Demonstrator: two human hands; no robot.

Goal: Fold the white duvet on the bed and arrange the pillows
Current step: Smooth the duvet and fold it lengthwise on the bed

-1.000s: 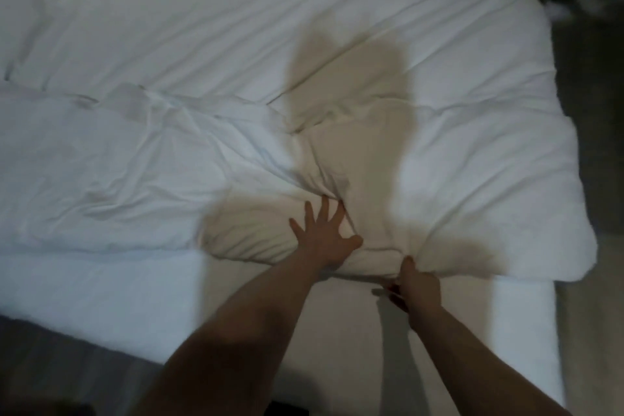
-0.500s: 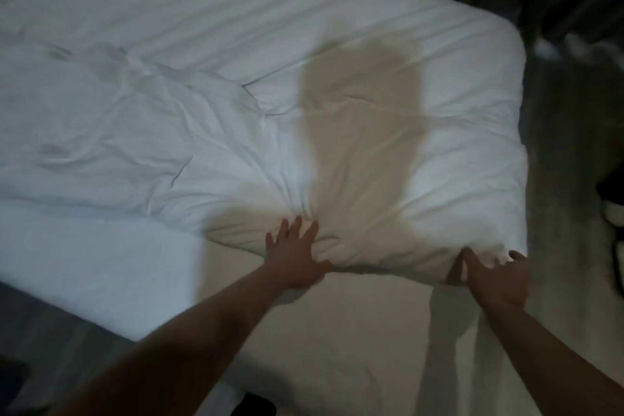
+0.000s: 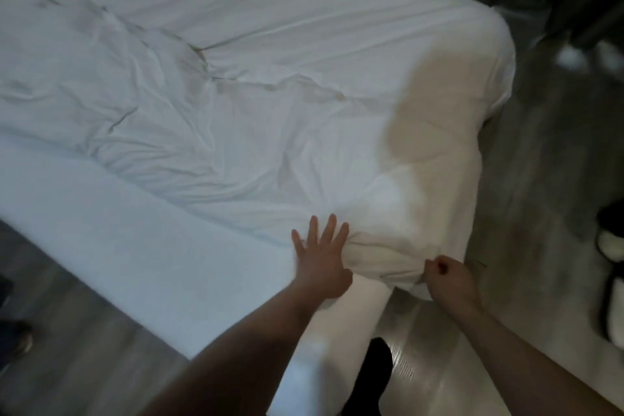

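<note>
Since 0.5 s ago your right hand (image 3: pixel 445 280) has drawn in from the corner and now pinches the near edge of the 1 white duvet (image 3: pixel 270 105), which lies rumpled across the bed (image 3: pixel 118 246). Your left hand (image 3: pixel 320 257) presses flat beside it, fingers spread. 2 hands visible.

No readable text, labels, brands or numbers; view dim, blurred, so small print possibly missed.
</note>
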